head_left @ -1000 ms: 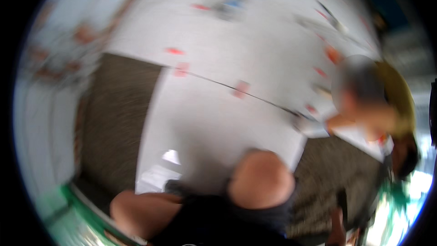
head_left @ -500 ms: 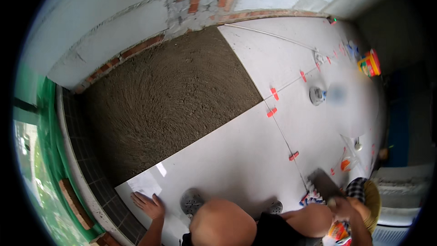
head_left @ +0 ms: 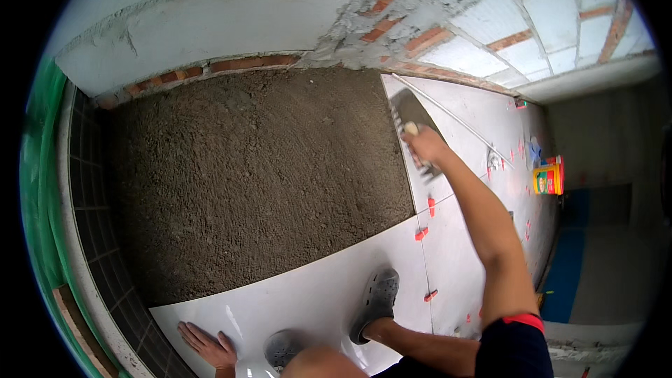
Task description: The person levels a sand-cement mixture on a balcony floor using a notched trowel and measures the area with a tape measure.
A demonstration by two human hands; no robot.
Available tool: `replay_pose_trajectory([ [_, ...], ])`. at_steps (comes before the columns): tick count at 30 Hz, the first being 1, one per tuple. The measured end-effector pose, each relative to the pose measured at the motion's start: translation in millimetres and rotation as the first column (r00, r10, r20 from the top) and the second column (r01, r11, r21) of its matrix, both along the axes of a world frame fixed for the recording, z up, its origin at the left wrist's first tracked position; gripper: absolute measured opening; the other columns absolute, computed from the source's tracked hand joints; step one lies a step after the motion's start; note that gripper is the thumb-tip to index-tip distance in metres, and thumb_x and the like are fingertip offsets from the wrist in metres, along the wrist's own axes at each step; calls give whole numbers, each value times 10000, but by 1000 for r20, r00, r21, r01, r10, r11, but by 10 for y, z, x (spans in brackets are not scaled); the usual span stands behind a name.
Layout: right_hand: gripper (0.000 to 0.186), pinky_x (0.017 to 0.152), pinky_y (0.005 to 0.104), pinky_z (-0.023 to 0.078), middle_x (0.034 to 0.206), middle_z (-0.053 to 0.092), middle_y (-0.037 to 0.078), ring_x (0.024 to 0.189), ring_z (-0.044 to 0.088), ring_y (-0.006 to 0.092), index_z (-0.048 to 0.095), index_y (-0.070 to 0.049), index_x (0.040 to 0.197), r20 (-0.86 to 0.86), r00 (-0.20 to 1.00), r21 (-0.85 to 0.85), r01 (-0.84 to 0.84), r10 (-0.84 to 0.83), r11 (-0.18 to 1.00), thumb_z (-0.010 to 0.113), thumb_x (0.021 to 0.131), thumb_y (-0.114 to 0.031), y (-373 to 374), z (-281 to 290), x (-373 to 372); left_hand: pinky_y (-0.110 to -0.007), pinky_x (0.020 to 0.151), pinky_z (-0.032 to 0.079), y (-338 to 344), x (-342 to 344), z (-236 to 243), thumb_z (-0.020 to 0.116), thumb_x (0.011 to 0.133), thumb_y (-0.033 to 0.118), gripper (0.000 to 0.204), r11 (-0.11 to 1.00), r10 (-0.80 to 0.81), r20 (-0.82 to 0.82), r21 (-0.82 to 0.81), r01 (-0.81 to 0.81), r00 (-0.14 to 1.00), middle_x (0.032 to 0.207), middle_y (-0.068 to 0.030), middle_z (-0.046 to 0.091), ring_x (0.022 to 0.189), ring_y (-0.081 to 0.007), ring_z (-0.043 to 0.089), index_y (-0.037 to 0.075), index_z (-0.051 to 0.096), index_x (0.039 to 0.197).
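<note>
Your right grip [head_left: 425, 145] wraps the notched trowel [head_left: 413, 106] at the far tile's [head_left: 462, 101] edge, beside mortar [head_left: 266, 175] | left grip [head_left: 208, 346] flat on near tile [head_left: 301, 292] (bracing, perhaps) | a low swing could chip that far edge

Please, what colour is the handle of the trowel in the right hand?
The trowel handle looks pale cream, seen best in the head view.

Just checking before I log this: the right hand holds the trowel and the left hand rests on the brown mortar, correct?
Not quite: the left hand rests on the white tile, not the brown mortar, as the head view shows. The right hand holds the trowel.
</note>
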State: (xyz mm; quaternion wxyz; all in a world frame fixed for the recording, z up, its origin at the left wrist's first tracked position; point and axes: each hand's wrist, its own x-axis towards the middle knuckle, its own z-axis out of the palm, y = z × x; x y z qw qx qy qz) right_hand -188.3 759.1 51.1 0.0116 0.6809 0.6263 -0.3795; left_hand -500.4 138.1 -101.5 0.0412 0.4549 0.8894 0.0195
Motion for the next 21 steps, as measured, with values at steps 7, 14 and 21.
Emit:
replay_pose_trajectory([
  [7,275,629,433,503,707,640,251,674,644,384,607,80,783,362,882,-165,-259,302,952,580,766,-193,-56,-739,-344,-587,1117,178,17,-3,-7,339,963,457,769,999,25,52,23,-27,998,1498,-332,193,1381,-508,210,-113,173,1450],
  [14,199,368,315,383,608,496,22,441,479,149,540,-50,986,246,968,-58,-38,51,998,636,827,-121,-72,17,-305,-590,1106,206,-5,-24,44,384,944,426,751,996,62,118,59,-69,991,1476,-334,245,1363,-516,244,-128,227,1426],
  [21,88,405,320,414,654,504,27,457,481,147,539,-56,886,-170,979,-405,31,-109,914,601,868,-116,-1078,-845,-1455,-576,1127,172,-21,14,19,424,904,396,756,987,101,164,105,-120,981,1478,-332,248,1372,-507,227,-125,244,1422],
])
